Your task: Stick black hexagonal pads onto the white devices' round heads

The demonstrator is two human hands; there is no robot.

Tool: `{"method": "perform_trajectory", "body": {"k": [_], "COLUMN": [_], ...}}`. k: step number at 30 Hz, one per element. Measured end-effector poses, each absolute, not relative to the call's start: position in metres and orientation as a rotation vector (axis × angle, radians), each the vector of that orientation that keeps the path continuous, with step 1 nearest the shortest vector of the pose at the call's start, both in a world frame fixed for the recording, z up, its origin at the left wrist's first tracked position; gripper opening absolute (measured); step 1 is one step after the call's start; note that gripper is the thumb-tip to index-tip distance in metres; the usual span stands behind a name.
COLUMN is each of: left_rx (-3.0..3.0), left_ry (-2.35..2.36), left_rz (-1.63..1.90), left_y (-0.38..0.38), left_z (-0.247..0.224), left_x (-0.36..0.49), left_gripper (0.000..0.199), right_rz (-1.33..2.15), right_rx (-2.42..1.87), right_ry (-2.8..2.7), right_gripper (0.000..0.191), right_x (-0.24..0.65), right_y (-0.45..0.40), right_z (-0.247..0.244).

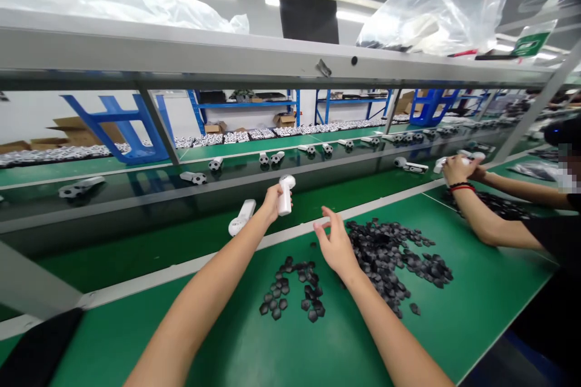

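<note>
My left hand is wrapped round a white handheld device with a round head, held up over the green conveyor strip. Just left of it, a second white device lies on the strip. My right hand is empty, its fingers apart and slightly curled, above the edge of the green table. Beside and partly behind that hand spreads a large pile of black pentagon pieces. A smaller scatter of black pieces lies between my forearms.
At the right, another person's hands hold a white item. White-and-black ball-headed devices stand in a row on a dark belt beyond the strip. A metal shelf with plastic bags crosses above. A pale rail divides table and strip.
</note>
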State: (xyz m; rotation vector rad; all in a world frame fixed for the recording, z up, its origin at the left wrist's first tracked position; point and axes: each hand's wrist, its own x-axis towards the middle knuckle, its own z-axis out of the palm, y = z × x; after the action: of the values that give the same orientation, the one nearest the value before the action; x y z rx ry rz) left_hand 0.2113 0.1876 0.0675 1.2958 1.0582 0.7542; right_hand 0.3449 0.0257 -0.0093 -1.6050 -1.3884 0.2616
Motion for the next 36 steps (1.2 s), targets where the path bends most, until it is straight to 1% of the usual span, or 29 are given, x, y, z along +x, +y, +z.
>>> {"method": "perform_trajectory", "body": {"k": [2,4,5,7,8,9,10,12,15,18,21,26,31,36], "left_rx": [1.295,1.284,1.268,1.227,1.204,1.216,1.266,1.337,1.249,1.158,1.125,1.081,1.081,1.104], "left_ry": [0.907,0.801,0.748,0.648,0.576,0.496,0.459,0.440,0.532,0.628,0.628,0.557,0.548,0.512], "left_rz": [0.516,0.180,-0.002,-0.289,-0.398,-0.404,-0.315,-0.046,0.247,0.341,0.420,0.485,0.505,0.539], "left_y": [0.154,0.112,0.089,0.048,0.031,0.018,0.009,-0.001,-0.005,-0.009,-0.012,-0.012,-0.011,-0.010], "left_z": [0.061,0.050,0.044,0.033,0.027,0.022,0.016,0.006,-0.008,-0.016,-0.020,-0.024,-0.023,-0.025], "left_x": [0.184,0.155,0.141,0.113,0.101,0.090,0.079,0.061,0.041,0.029,0.025,0.028,0.030,0.029], "left_gripper": [0.037,0.056,0.059,0.049,0.054,0.056,0.060,0.065,0.072,0.077,0.076,0.069,0.058,0.049], "right_rz": [0.260,0.332,0.418,0.714,0.854,0.925,0.941,0.813,0.566,0.482,0.472,0.404,0.384,0.405], "right_rx": [-1.467,-1.226,-1.103,-0.921,-0.869,-0.849,-0.869,-1.029,-1.416,-1.674,-1.732,-1.759,-1.804,-1.727], "right_ry": [-1.267,-1.215,-1.253,-1.472,-1.602,-1.665,-1.686,-1.631,-1.725,-1.937,-2.017,-2.087,-2.072,-2.072], "right_gripper": [0.063,0.060,0.058,0.060,0.062,0.064,0.063,0.058,0.039,0.025,0.019,0.019,0.017,0.024], "right_x": [0.335,0.317,0.307,0.288,0.282,0.278,0.278,0.287,0.313,0.331,0.331,0.315,0.311,0.317], "right_y": [0.022,0.011,0.004,-0.010,-0.016,-0.021,-0.023,-0.022,-0.011,-0.001,0.002,0.003,0.006,0.006], "right_z": [-0.006,0.000,0.004,0.012,0.016,0.020,0.024,0.027,0.024,0.013,0.002,-0.008,-0.011,-0.009]}}
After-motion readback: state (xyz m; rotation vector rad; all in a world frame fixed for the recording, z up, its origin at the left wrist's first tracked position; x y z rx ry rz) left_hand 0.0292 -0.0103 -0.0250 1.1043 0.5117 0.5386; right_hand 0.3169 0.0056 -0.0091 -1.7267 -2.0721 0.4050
